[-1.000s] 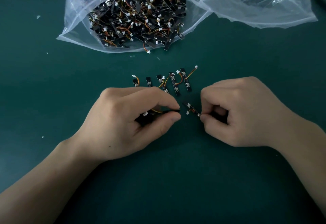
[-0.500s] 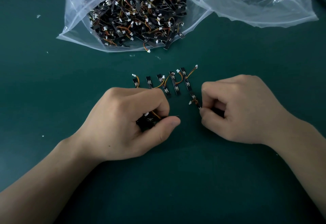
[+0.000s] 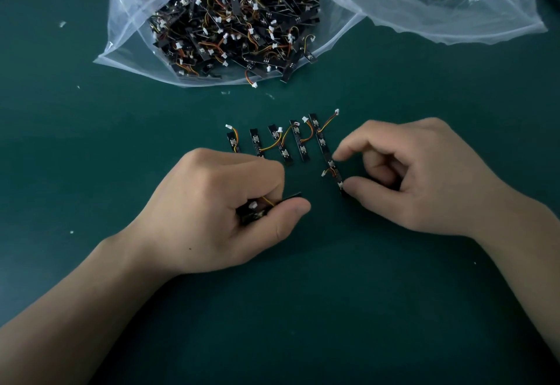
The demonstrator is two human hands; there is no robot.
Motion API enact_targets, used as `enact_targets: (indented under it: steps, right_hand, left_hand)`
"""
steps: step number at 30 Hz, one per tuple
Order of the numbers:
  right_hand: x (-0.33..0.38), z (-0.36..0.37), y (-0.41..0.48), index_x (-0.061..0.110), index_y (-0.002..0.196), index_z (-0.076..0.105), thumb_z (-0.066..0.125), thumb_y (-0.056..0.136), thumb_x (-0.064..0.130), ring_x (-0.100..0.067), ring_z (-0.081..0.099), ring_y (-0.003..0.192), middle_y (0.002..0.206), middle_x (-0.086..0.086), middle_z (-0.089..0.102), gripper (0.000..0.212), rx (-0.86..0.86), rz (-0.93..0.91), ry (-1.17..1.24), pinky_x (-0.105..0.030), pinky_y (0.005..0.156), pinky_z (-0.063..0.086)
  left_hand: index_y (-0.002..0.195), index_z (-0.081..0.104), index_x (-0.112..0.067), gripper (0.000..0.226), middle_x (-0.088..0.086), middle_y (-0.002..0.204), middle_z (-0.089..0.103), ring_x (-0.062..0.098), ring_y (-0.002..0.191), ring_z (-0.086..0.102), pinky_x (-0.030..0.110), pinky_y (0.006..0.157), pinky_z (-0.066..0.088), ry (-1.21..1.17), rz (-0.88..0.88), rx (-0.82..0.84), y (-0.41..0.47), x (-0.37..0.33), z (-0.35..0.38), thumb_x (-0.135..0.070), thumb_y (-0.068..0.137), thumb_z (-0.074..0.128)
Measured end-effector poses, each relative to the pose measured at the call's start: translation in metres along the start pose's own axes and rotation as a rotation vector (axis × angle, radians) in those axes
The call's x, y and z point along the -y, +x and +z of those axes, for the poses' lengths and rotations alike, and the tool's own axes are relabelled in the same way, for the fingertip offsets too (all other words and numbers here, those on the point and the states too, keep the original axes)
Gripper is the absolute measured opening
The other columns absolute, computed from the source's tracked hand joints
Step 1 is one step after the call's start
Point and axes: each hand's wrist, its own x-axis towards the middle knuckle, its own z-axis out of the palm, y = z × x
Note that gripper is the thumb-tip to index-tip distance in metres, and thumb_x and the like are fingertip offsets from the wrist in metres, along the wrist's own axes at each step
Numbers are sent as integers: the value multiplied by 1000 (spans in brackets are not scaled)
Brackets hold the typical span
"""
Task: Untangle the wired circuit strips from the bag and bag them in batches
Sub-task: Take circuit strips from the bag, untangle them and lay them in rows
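a clear plastic bag (image 3: 130, 21) of black wired circuit strips (image 3: 242, 30) and a second clear bag (image 3: 448, 6) lie far across the dark green desk (image 3: 303, 309); a row of strips (image 3: 298, 142) lies nearer. left grip (image 3: 218, 212) clutches a bunch (image 3: 254, 213); right grip (image 3: 424, 178) pinches one strip (image 3: 332, 166) ending the row.

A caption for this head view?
Right hand holds a strip by the row; left hand grips a bunch; full bag behind.

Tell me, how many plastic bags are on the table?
2. The full bag, stuffed with wired strips, lies top centre-left; the nearly empty bag lies top right. Both are cut off by the picture's top edge. More could lie out of view.
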Motion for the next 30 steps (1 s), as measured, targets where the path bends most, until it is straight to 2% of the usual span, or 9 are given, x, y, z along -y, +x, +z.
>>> enact_targets:
  steps: [2,5,12,16,19,21,24,27,30]
  right_hand:
    - [0,1,1,30,103,72,74,84,34,-7,45,54,57,11,43,19,27,-13,-31,-32,53,41]
    - [0,3,1,30,101,73,73,85,35,-6,46,55,57,13,44,17,23,-22,-32,-33,54,42]
    - [-2,4,0,29,104,66,72,85,38,-4,46,54,60,12,47,21,1,-30,0,-26,55,35]
    - [7,8,-2,25,110,61,69,89,36,-13,47,54,67,9,52,25,-137,-70,138,-17,57,36]
    - [17,15,-4,18,113,69,69,92,39,-1,45,63,72,13,51,29,-177,-163,97,-15,62,37]
    - [20,21,-4,15,109,74,69,95,32,3,41,68,76,14,51,22,-162,-235,87,-15,66,35]
    - [21,26,-1,12,98,77,70,98,18,2,39,71,80,19,50,10,-145,-290,90,-16,69,36]
    - [21,24,-1,11,90,72,64,96,13,1,42,65,80,25,49,10,-158,-271,117,-17,63,37]
    - [22,19,-3,12,80,63,58,86,15,-5,42,57,71,21,48,8,-157,-262,137,-20,55,34]
  left_hand:
    - [61,39,-15,46,-4,58,32,18,55,27,24,49,22,0,7,1,0,0,0,-28,98,63]
    - [61,38,-14,47,-2,57,33,20,55,28,28,48,23,-8,9,-3,-1,1,1,-28,99,63]
    - [63,50,-13,50,-4,57,37,18,54,31,21,50,24,-28,8,-2,-1,1,0,-41,102,60]
    - [67,61,-11,52,-4,58,44,17,53,37,22,50,29,-28,5,9,-2,3,1,-48,103,58]
    - [74,69,-12,49,-6,60,50,14,56,40,16,53,29,-47,7,14,-1,3,1,-53,100,60]
    - [76,70,-13,46,-8,63,53,10,58,42,15,54,31,-64,12,21,-1,4,0,-53,96,64]
    - [77,72,-12,49,-8,66,56,11,58,44,23,52,37,-72,17,37,-1,4,1,-57,95,63]
    - [94,74,-19,45,-7,72,64,12,60,55,27,56,46,-79,9,36,-1,4,0,-63,92,63]
    - [122,64,-29,43,-9,76,63,4,63,53,13,63,44,-100,-36,-5,-1,3,-2,-58,91,68]
